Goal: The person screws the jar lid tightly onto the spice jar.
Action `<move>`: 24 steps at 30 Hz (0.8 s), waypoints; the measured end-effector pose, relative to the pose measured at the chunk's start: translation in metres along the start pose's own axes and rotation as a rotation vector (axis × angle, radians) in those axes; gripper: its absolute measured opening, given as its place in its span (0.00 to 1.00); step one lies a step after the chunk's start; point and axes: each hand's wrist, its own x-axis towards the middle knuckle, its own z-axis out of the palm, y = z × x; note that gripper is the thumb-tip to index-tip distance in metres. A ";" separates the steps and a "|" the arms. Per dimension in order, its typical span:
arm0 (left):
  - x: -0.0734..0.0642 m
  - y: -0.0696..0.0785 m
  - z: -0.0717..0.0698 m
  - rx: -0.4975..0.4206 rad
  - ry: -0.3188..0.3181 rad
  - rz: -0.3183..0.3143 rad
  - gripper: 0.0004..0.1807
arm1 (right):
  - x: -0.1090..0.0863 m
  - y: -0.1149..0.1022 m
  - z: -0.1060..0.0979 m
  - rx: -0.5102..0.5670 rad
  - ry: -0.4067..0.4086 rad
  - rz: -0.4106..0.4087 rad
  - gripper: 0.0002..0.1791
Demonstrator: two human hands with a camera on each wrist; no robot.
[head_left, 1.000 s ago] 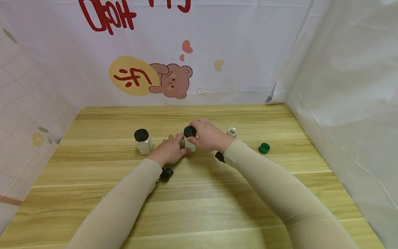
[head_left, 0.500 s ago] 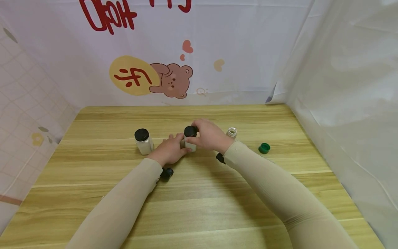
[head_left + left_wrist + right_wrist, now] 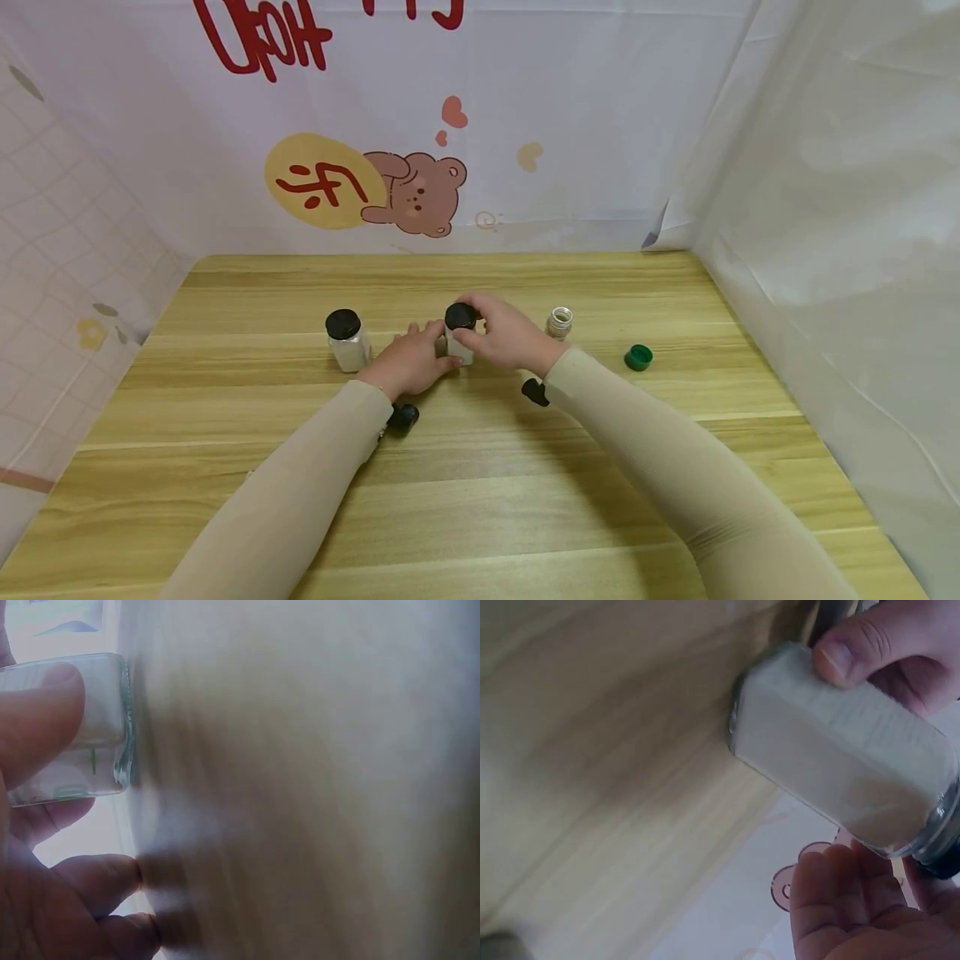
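A square glass jar (image 3: 459, 352) filled with white stuff stands upright on the table between the two hands. My left hand (image 3: 408, 363) grips it low down, the thumb pressing one side near the base. From the right, my right hand (image 3: 512, 335) holds the black lid (image 3: 461, 315) on top, thumb in front and fingers behind. Close up in the right wrist view, the jar (image 3: 840, 750) has a pale, full body and the right fingers (image 3: 847, 900) lie beside its neck. Green marks show through the glass (image 3: 94, 761) in the left wrist view.
Left of the hands stands another jar (image 3: 350, 352) with a black lid and white contents. Behind the right wrist is an uncapped glass bottle (image 3: 558, 323), and a green cap (image 3: 638, 357) lies further right. Fabric walls border the wooden table (image 3: 480, 508) at the back and sides.
My right wrist has dropped slightly and turned while the fingers stay on the lid. The left hand and the jar keep their place.
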 end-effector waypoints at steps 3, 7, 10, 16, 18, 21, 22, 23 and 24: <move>0.000 0.000 0.000 0.001 0.001 0.001 0.45 | -0.001 0.002 0.004 0.013 0.036 0.024 0.21; 0.000 0.000 0.000 0.005 0.001 -0.004 0.45 | -0.002 0.004 0.010 0.039 0.075 0.071 0.22; 0.001 0.000 0.001 0.008 0.004 -0.004 0.45 | -0.003 0.004 0.013 0.064 0.096 0.101 0.23; 0.001 0.000 0.001 0.012 0.007 0.004 0.44 | -0.005 0.005 0.018 0.103 0.130 0.138 0.23; 0.001 0.000 0.001 0.013 0.007 0.003 0.44 | -0.005 0.006 0.020 0.120 0.141 0.140 0.22; 0.001 0.000 0.001 0.016 0.005 0.001 0.44 | -0.005 0.007 0.022 0.145 0.157 0.138 0.21; 0.001 -0.001 0.001 0.015 0.005 0.000 0.44 | -0.005 0.008 0.022 0.150 0.160 0.136 0.22; 0.001 -0.001 0.001 0.013 0.005 -0.001 0.43 | -0.005 0.008 0.023 0.153 0.161 0.134 0.22; 0.001 -0.001 0.002 0.012 0.003 0.000 0.42 | -0.005 0.009 0.023 0.159 0.160 0.134 0.23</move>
